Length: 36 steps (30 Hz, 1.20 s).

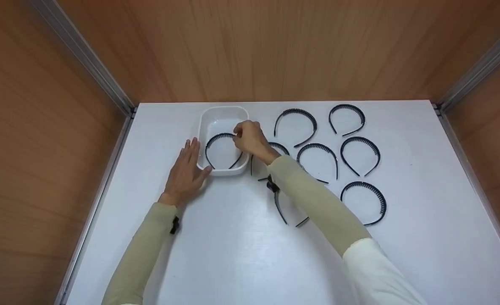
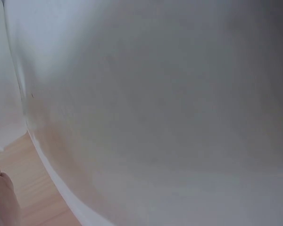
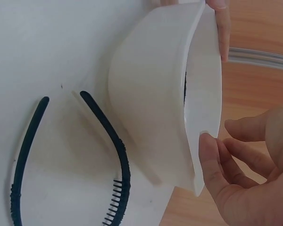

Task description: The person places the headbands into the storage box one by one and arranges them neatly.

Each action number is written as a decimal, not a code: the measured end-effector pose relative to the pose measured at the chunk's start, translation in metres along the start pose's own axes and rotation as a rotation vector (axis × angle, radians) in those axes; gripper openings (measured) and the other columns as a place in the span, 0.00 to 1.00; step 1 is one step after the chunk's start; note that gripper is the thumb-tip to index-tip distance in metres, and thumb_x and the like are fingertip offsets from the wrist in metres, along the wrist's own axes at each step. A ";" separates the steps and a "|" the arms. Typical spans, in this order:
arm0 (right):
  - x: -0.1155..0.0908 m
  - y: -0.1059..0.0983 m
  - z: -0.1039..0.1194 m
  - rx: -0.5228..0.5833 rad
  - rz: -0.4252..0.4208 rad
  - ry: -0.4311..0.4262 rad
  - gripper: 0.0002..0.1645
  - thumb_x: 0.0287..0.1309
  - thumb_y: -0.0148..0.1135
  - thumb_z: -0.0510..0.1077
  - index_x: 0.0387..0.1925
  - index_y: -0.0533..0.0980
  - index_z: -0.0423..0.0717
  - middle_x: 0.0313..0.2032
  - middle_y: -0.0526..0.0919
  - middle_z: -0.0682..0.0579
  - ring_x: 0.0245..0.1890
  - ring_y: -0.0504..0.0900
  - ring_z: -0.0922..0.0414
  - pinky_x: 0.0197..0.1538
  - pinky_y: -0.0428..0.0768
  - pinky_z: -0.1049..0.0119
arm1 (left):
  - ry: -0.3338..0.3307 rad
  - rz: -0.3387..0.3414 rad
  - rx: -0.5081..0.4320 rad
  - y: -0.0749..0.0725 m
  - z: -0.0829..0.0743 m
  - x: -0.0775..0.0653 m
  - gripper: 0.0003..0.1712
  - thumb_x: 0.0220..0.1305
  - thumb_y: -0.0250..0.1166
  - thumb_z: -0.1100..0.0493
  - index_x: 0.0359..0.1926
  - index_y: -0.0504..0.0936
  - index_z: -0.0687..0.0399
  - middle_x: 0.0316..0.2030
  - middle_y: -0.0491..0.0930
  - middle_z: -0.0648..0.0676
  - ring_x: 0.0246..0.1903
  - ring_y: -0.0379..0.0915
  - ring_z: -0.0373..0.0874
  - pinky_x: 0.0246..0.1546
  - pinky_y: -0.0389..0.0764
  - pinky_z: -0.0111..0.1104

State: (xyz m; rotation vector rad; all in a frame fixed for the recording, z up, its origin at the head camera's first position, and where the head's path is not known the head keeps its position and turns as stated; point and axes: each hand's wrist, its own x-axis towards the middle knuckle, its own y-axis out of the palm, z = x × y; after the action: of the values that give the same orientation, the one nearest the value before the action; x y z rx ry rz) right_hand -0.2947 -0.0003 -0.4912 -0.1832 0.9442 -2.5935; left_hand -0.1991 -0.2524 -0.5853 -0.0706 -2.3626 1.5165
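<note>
A white plastic tray (image 1: pixel 225 172) stands at the back left of the table, with a black toothed headband (image 1: pixel 220 136) inside it. My left hand (image 1: pixel 185 173) rests along the tray's left side, fingers straight and thumb near the front corner. Over the tray's right rim is my right hand (image 1: pixel 250 137), its fingers loosely bent. In the right wrist view, nothing shows between the fingers of that hand (image 3: pixel 252 167), and a sliver of headband (image 3: pixel 185 87) is visible inside the tray. Pale, blurred surface fills most of the left wrist view.
Several black headbands, such as one at the back (image 1: pixel 348 106) and one lower right (image 1: pixel 384 203), lie spread on the white table (image 1: pixel 224 254) right of the tray. The right forearm partly hides some. Wooden panels (image 1: pixel 250 51) enclose the back and sides.
</note>
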 end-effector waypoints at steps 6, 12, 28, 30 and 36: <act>-0.007 -0.007 0.000 -0.009 -0.001 -0.006 0.16 0.71 0.65 0.37 0.55 0.85 0.33 0.45 0.88 0.41 0.43 0.83 0.53 0.43 0.84 0.64 | 0.009 -0.009 -0.003 0.001 0.002 -0.001 0.51 0.80 0.54 0.34 0.86 0.47 0.58 0.87 0.45 0.55 0.86 0.37 0.54 0.87 0.42 0.44; -0.016 -0.021 -0.003 -0.045 -0.020 -0.045 0.16 0.69 0.65 0.36 0.54 0.85 0.33 0.44 0.89 0.40 0.46 0.86 0.50 0.47 0.86 0.60 | 0.006 0.003 -0.008 0.002 0.003 0.000 0.52 0.80 0.54 0.33 0.87 0.46 0.58 0.87 0.44 0.55 0.87 0.36 0.53 0.87 0.42 0.44; -0.071 -0.068 -0.013 -0.010 0.003 -0.114 0.17 0.71 0.65 0.38 0.57 0.84 0.33 0.51 0.87 0.38 0.49 0.88 0.48 0.50 0.89 0.57 | 0.022 -0.002 -0.007 0.004 0.001 0.001 0.51 0.80 0.55 0.35 0.87 0.46 0.58 0.87 0.44 0.55 0.87 0.37 0.54 0.87 0.43 0.45; -0.080 -0.074 -0.015 -0.017 -0.008 -0.121 0.17 0.71 0.66 0.37 0.57 0.84 0.33 0.50 0.87 0.39 0.48 0.88 0.48 0.49 0.89 0.57 | 0.022 -0.005 -0.011 0.004 0.002 0.001 0.51 0.80 0.54 0.35 0.87 0.46 0.57 0.87 0.44 0.54 0.87 0.37 0.53 0.87 0.43 0.45; -0.106 -0.092 -0.022 -0.036 -0.023 -0.159 0.16 0.70 0.67 0.37 0.56 0.85 0.34 0.47 0.88 0.40 0.47 0.89 0.47 0.48 0.90 0.57 | 0.009 -0.007 -0.012 0.006 0.003 0.000 0.51 0.80 0.54 0.35 0.87 0.45 0.56 0.87 0.44 0.53 0.87 0.36 0.52 0.87 0.42 0.43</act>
State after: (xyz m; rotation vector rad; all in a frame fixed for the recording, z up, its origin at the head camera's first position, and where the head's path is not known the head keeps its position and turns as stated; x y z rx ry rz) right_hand -0.2299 0.1187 -0.4485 -0.4054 0.9365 -2.5392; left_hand -0.2011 -0.2525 -0.5914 -0.0725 -2.3628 1.4954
